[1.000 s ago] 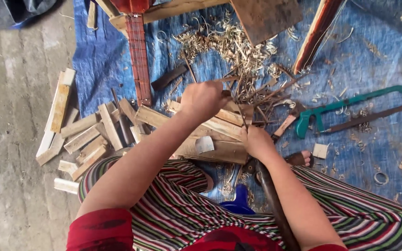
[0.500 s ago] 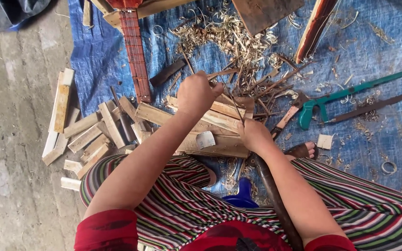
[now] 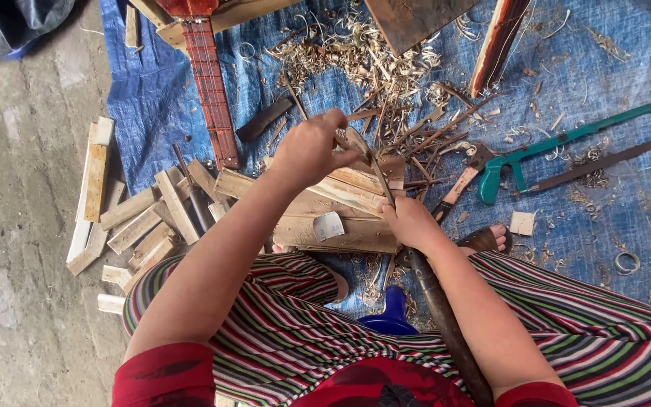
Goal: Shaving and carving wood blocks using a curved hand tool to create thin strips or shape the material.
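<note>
Her left hand is closed around a thin wood strip, while the right hand grips a long dark blade against it. Wood blocks and shavings crowd the blue tarp; barer cloth lies near its right edge.

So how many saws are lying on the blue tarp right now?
1: a green-framed hacksaw lies on the blue tarp at the right, beyond the right hand. Others may be hidden under the wood shavings.

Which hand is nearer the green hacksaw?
Right. The right hand lies just left of the green hacksaw handle; the left hand is farther left, beyond the wood pieces.
</note>
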